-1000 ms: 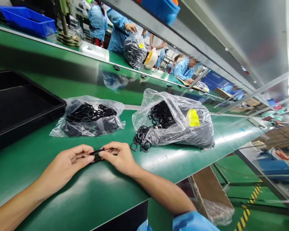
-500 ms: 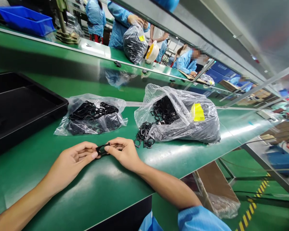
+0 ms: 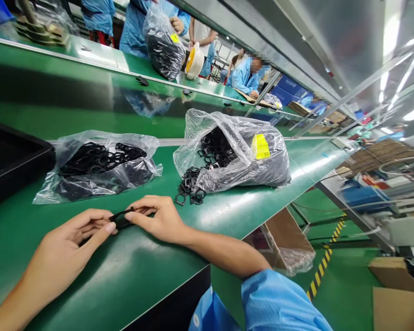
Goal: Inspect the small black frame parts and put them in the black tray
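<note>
Between my two hands is a small black plastic part with a ring-like opening [image 3: 122,219], held just above the green tabletop. My left hand [image 3: 72,243] pinches its left end between thumb and fingers. At its right end, the thumb and fingers of my right hand [image 3: 158,218] are closed on it. Behind my hands lies an open clear bag of black parts [image 3: 100,168]. Farther right, a larger clear bag with a yellow label [image 3: 241,156] lies on its side, and loose black ring parts [image 3: 189,186] spill from its mouth.
A black tray [image 3: 17,161] stands at the left. Across the bench a person in blue holds a full bag [image 3: 163,46], beside a roll of tape [image 3: 194,61]. Below the right table edge is an open cardboard box [image 3: 283,239]. A metal frame [image 3: 296,37] slants overhead.
The view has swung right, so the bench and bags sit farther left. The black part has turned in my fingers and now shows more edge-on. Both hands keep hold of it.
</note>
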{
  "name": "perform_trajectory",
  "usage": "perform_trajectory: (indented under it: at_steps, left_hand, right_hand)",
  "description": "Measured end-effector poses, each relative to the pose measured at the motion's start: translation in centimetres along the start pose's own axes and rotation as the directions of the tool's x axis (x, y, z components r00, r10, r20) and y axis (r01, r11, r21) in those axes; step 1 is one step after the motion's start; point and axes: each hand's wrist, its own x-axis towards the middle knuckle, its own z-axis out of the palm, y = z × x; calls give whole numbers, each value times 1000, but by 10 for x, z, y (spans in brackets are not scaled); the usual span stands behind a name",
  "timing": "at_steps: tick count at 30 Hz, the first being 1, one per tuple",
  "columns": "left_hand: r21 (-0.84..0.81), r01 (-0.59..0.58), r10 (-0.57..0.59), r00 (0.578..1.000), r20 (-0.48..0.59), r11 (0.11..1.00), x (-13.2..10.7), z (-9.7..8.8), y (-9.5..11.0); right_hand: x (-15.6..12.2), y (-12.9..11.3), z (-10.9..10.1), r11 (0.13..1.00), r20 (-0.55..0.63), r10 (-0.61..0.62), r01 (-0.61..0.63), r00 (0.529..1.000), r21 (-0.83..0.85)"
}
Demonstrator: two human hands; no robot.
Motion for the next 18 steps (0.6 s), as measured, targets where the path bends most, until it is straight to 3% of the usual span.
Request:
perform_trajectory:
  at_steps: [6, 13, 18]
  left_hand:
    - [3, 37, -37, 999, 32, 999, 2, 0, 2]
    - [25, -67, 64, 993, 96, 997, 3, 1, 3]
    - [-120, -24, 39, 992, 124, 993, 5, 3, 11]
  right_hand:
    - [2, -3, -2, 999, 76, -20, 23, 997, -35]
    - [3, -6, -7, 972, 194, -135, 168, 972, -165]
    - [6, -5, -2, 997, 143, -20, 30, 990, -73]
